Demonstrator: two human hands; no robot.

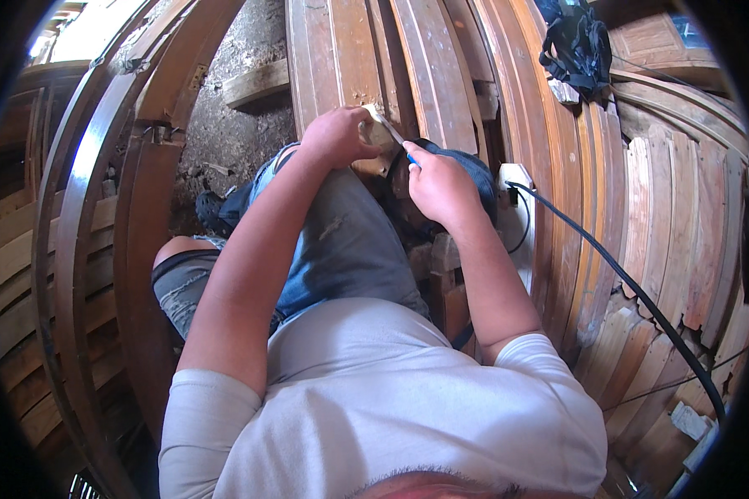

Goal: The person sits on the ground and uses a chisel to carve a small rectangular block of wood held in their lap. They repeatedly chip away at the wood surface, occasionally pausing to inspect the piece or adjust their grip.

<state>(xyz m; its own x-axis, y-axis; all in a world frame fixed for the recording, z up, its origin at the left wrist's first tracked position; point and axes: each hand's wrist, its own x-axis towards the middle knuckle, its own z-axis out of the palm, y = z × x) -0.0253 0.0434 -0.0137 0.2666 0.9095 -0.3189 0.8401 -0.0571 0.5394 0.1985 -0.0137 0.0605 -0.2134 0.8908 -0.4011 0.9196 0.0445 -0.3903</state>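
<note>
Over long brown boards (354, 58), my left hand (339, 137) has its fingers curled, and their tips hold a small pale piece (372, 111). My right hand (441, 185) is closed round the blue handle of a tool with a slim metal blade (391, 131). The blade slants up and left, its tip meeting the pale piece. Whether this tool is a knife or a chisel I cannot tell. Just below my left fingers is a pale block-like wooden surface (379, 140), partly hidden by the hand.
A black cable (616, 268) runs from a white board (518, 218) toward the lower right. Dark timber frames (154, 179) stand at left. A short plank (256, 84) lies on the rough ground. A black bag (576, 51) rests at the far right, near stacked wooden slats (670, 187).
</note>
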